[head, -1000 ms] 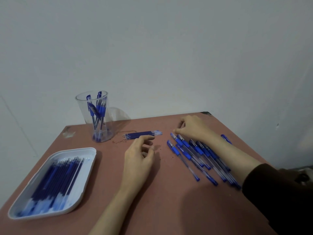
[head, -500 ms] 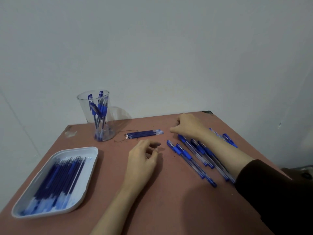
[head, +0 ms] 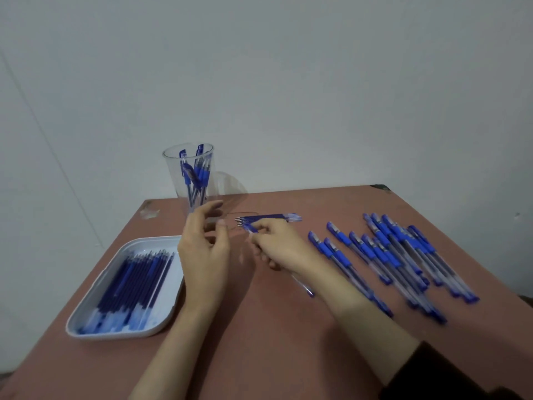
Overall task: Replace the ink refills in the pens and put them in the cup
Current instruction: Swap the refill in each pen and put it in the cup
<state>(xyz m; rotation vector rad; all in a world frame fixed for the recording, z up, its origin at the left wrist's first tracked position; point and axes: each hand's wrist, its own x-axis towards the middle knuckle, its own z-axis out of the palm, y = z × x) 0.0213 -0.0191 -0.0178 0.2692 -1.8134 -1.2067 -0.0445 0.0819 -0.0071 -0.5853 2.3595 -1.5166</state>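
The right hand [head: 279, 249] grips a blue pen [head: 249, 228], its long axis slanting up-left, blue end aimed at the left hand [head: 202, 254]. That hand hovers just beside it, fingers loosely parted and empty, the clear cup [head: 189, 171] behind

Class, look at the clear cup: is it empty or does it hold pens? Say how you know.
It holds pens: the clear cup stands upright, and several blue pens show through its wall.
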